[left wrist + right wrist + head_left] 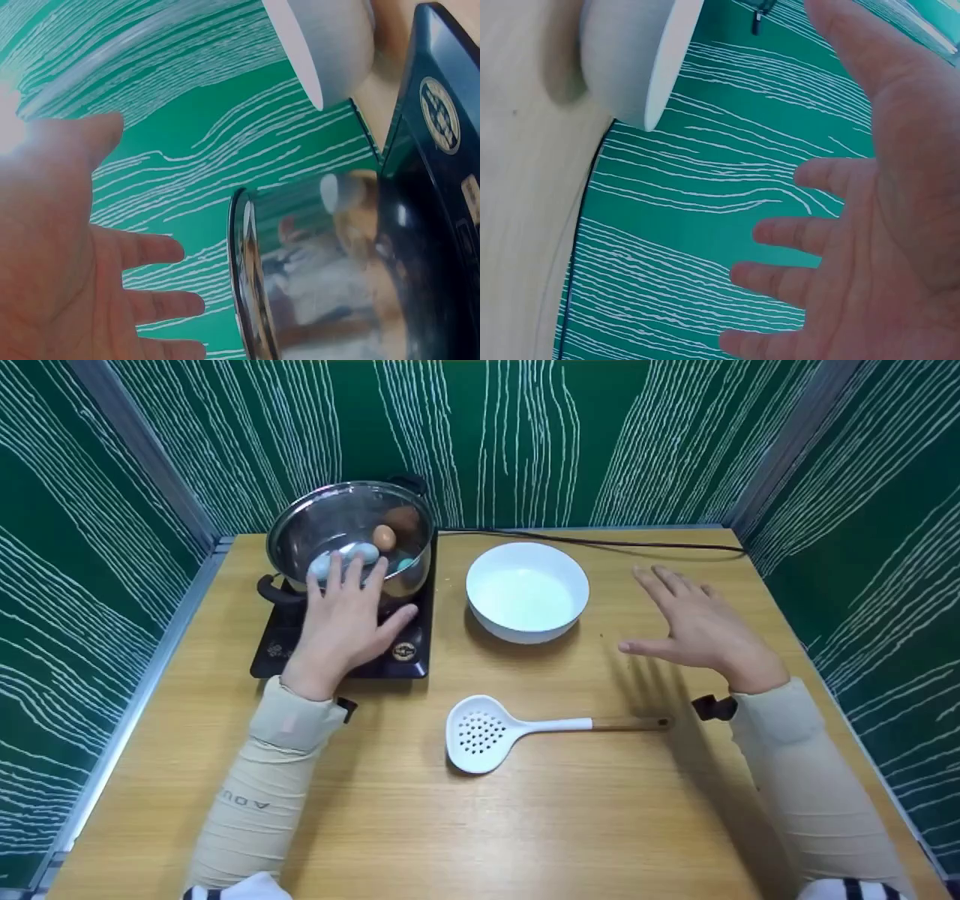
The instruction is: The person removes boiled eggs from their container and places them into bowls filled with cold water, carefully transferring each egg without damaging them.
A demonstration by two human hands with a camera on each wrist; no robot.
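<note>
My left hand (343, 619) is held above the front of a black induction cooker (375, 667), fingers spread and straight, holding nothing. Behind its fingertips stands a steel pot (322, 277) with a brown egg (384, 538), pale bluish eggs (363, 553) and a partly hidden turquoise one inside. On the right, my right hand (701, 626) hovers over the table with fingers apart and nothing in it. Between the hands sits a white bowl (527, 589). A white slotted spoon (481, 735) with a wooden handle end lies nearer the front.
The wooden table (525, 832) is bounded by green panels (525, 442) with white streaks at the back and sides. A black cable (600, 541) runs along the back edge. The pot's black handle (279, 591) juts out at the front left.
</note>
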